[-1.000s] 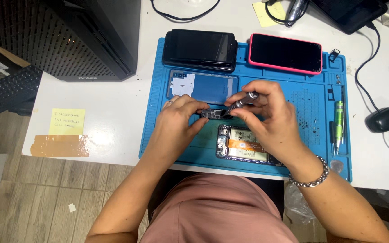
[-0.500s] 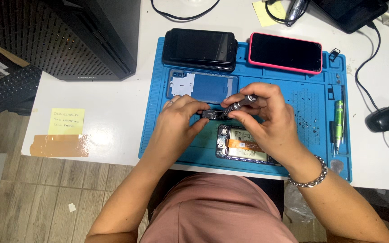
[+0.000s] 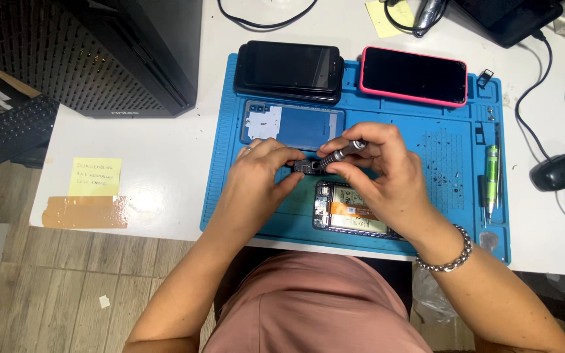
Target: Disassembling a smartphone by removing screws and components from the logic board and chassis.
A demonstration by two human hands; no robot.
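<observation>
L hand [image 3: 256,180]: centre of mat, fingers curled round a small dark part [image 3: 306,167]; pinched btwn thumb & fingertips, held just above mat; hand closed on it
R hand [image 3: 380,173]: just right of L hand, fingers bunched tight round a grey screwdriver [image 3: 339,154]; tip angled down-left, meets the part; bead bracelet [image 3: 449,256] on wrist
Part: small, dark, roughly rectangular; mostly hidden by fingers, can't tell more; sits btwn both hands, just far of open phone
Open phone [image 3: 351,210]: back off, near side of mat, under R hand; orange strip & battery area showing; right end covered by R wrist
Mat [image 3: 256,216]: blue, w/ ridged trays; on white desk [image 3: 158,170]; near edge close to person's lap
Back cover [image 3: 292,124]: blue panel w/ white patch, lies flat on mat just far of hands
Black phone [image 3: 289,68]: screen up, far-left corner of mat; looks stacked on another dark slab
Pink phone [image 3: 413,75]: pink-edged case, dark screen, far-right of mat, just beside black phone, apart
Green tool [image 3: 491,171]: green-handled driver in right-edge tray of mat, lying near-far
Mouse [image 3: 560,171]: black, off mat to right, cable running far
PC case [image 3: 125,52]: black tower, far left on desk
Yellow note [image 3: 95,176]: on desk left of mat; brown tape strip [image 3: 84,212] just near of it
Keyboard [image 3: 11,131]: black, lower level, far left, off desk
</observation>
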